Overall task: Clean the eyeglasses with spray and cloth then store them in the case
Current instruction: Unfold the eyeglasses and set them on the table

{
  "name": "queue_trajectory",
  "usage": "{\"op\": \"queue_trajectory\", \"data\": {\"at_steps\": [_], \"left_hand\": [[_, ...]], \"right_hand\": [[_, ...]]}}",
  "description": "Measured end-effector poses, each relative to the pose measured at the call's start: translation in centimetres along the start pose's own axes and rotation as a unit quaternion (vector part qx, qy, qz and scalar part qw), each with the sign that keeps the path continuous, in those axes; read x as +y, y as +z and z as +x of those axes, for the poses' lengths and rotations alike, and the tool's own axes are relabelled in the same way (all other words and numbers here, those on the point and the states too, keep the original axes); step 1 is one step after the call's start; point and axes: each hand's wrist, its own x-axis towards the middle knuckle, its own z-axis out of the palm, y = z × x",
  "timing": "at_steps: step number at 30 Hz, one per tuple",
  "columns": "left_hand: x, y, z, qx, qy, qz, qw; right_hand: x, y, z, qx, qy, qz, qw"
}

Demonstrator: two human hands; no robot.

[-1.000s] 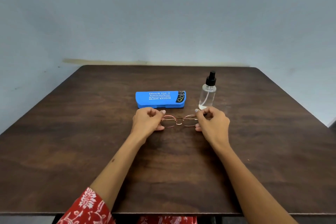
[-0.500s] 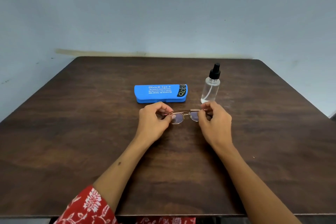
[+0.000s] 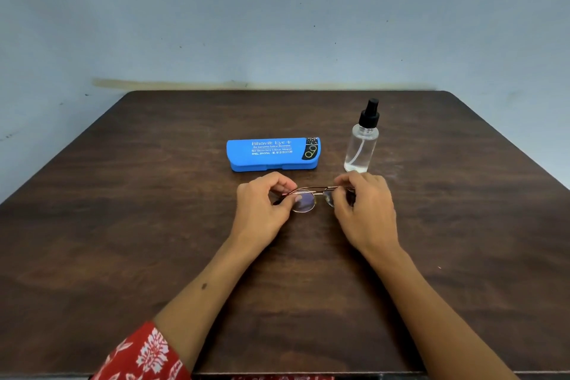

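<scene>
The thin gold-rimmed metal eyeglasses (image 3: 311, 199) are pinched at their two ends by the curled fingers of the left hand (image 3: 262, 210) and right hand (image 3: 365, 210), above the dark wooden table (image 3: 123, 241). Just behind them, the closed blue plastic case (image 3: 273, 154) and the clear spray bottle with a black nozzle (image 3: 361, 142) are seen standing side by side, apart.

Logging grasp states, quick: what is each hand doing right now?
Left hand: pinches the left end of the eyeglasses.
Right hand: pinches the right end of the eyeglasses.
</scene>
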Motion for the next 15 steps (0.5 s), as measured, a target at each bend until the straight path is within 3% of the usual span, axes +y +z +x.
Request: {"op": "queue_trajectory", "data": {"at_steps": [6,15], "left_hand": [[-0.34,0.17,-0.18,0.0,0.025,0.004,1.0],[-0.65,0.51,-0.29,0.0,0.042,-0.007,0.999]], "right_hand": [[0.15,0.68,0.09,-0.019,-0.111,-0.002,0.994],[0.21,-0.01,0.07,0.097,-0.066,0.035,0.992]]}}
